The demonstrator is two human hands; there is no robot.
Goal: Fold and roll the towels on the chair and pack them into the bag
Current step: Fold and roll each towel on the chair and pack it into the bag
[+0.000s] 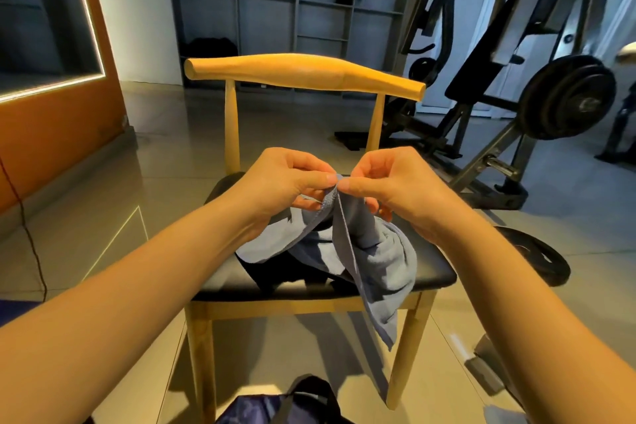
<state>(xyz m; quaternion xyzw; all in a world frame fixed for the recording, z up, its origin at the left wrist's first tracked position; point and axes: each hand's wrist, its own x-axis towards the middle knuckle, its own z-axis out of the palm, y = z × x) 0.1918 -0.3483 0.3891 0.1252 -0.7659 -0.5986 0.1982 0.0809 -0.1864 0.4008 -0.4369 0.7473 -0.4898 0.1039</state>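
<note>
Your wooden chair [303, 70] stands on a glossy tiled floor [165, 189]. On its black padded seat [432, 270] you have a blue towel [389, 262], bunched on the right half, with one end hanging over the front edge beside the right front leg. Its top part is lifted clear of the seat. A black cloth [285, 272] lies flat on the seat, partly under the towel. On the floor you have a dark bag [261, 406] just in front of the chair, a weight plate [540, 258] lying flat to its right, and a thin cable [31, 244] trailing at far left.
</note>
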